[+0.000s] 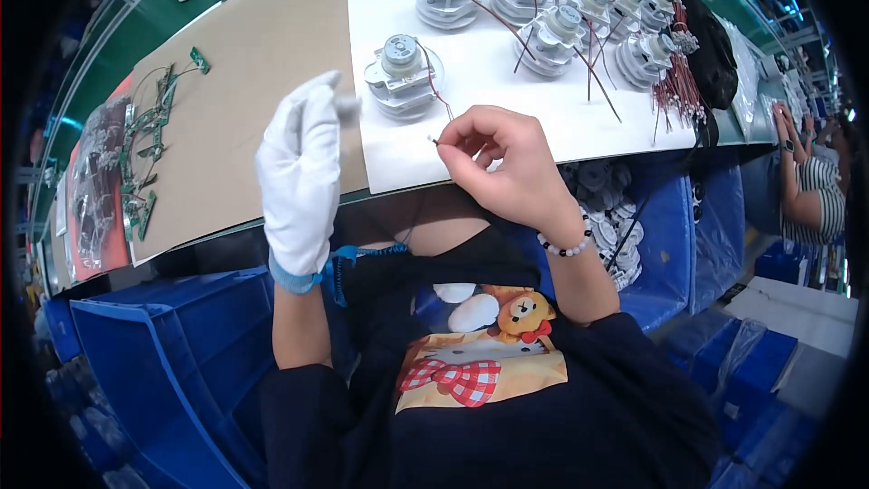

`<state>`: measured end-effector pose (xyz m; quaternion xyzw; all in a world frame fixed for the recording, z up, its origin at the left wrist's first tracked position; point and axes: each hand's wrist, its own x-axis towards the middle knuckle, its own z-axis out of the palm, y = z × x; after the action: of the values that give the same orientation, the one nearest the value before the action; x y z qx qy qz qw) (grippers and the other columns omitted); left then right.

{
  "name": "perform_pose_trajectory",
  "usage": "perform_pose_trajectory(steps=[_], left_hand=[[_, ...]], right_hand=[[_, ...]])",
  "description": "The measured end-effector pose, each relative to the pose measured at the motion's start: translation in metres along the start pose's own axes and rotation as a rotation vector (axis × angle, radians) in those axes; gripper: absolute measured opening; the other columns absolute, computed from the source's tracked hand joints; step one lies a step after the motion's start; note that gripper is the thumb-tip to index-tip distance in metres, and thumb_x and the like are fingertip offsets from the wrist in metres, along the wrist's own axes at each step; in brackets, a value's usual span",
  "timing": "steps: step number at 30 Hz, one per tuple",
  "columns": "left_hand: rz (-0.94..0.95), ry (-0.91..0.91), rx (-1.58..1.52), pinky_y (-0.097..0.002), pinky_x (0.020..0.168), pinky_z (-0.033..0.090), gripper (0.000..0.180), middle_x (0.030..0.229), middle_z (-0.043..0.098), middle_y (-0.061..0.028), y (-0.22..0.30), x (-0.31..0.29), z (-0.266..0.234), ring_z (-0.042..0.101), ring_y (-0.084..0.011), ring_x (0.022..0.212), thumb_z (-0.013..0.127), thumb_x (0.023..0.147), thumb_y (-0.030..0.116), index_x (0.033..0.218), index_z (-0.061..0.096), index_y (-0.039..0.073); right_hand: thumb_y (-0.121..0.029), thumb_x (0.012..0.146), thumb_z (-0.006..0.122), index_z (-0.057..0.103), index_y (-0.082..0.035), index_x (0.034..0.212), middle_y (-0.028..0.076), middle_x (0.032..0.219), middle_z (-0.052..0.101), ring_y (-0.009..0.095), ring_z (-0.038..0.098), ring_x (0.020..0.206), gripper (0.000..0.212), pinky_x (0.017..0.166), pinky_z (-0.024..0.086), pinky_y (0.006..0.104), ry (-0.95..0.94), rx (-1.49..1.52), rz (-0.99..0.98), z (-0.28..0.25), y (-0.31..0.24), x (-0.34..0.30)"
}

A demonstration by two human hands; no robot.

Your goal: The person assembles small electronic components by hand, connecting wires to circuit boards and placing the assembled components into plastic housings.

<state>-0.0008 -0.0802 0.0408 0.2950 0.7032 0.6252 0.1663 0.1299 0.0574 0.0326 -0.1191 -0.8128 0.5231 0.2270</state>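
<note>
White-gloved left hand (303, 177): can't tell its hold. Right hand (507, 163) pinches wire tip (434, 141) near front edge of bench (403, 161); likely lead-handling, next wanting steady pinch.

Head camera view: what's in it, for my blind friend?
A person's bare right hand pinches a wire end near a white motor unit; the white-gloved left hand hovers nearby. Similar units stand rightward; green circuit boards lie left.
</note>
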Motion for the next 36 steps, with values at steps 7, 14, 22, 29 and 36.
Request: perform_pose_trajectory(steps=[7, 14, 22, 29, 36], left_hand=[[0.239, -0.159, 0.169, -0.0324, 0.098, 0.035, 0.068, 0.127, 0.046, -0.018, -0.038, 0.028, 0.016, 0.044, -0.0258, 0.118, 0.068, 0.074, 0.013, 0.132, 0.034, 0.001], [0.223, -0.137, 0.051, -0.031, 0.092, 0.041, 0.063, 0.117, 0.054, -0.0163, -0.057, 0.038, 0.029, 0.053, -0.0239, 0.108, 0.068, 0.074, 0.012, 0.129, 0.038, 0.002], [0.245, -0.064, 0.109, -0.0312, 0.088, 0.043, 0.054, 0.112, 0.057, -0.015, -0.052, 0.036, 0.032, 0.056, -0.0251, 0.103, 0.067, 0.076, 0.012, 0.123, 0.043, 0.003], [0.292, -0.091, 0.239, -0.0334, 0.086, 0.044, 0.052, 0.108, 0.058, -0.0156, -0.038, 0.04, 0.031, 0.057, -0.0287, 0.099, 0.066, 0.075, 0.012, 0.122, 0.044, 0.004], [0.256, -0.101, 0.257, -0.0361, 0.086, 0.044, 0.051, 0.107, 0.057, -0.0175, -0.039, 0.036, 0.031, 0.055, -0.0324, 0.1, 0.066, 0.075, 0.013, 0.12, 0.046, 0.004]], right_hand=[[-0.006, 0.079, 0.061, 0.061, 0.006, 0.083, 0.003, 0.064, 0.059, 0.003, 0.052, 0.049, 0.013, 0.042, 0.042, 0.0165, 0.206, 0.166, 0.217, 0.026, 0.027, 0.02], [-0.007, 0.079, 0.062, 0.063, 0.006, 0.08, 0.003, 0.064, 0.06, 0.003, 0.052, 0.048, 0.014, 0.042, 0.041, 0.016, 0.33, 0.141, 0.167, 0.035, 0.03, 0.024], [-0.009, 0.079, 0.063, 0.062, 0.005, 0.079, 0.001, 0.058, 0.057, 0.003, 0.048, 0.044, 0.014, 0.038, 0.037, 0.0162, 0.331, 0.335, 0.278, 0.036, 0.032, 0.03], [-0.004, 0.078, 0.062, 0.062, 0.006, 0.077, 0.002, 0.06, 0.059, 0.003, 0.05, 0.047, 0.01, 0.042, 0.039, 0.0166, 0.356, 0.394, 0.284, 0.034, 0.03, 0.032], [-0.004, 0.079, 0.061, 0.061, 0.006, 0.078, 0.003, 0.059, 0.058, 0.005, 0.051, 0.045, 0.009, 0.038, 0.039, 0.0171, 0.375, 0.436, 0.296, 0.037, 0.027, 0.029]])
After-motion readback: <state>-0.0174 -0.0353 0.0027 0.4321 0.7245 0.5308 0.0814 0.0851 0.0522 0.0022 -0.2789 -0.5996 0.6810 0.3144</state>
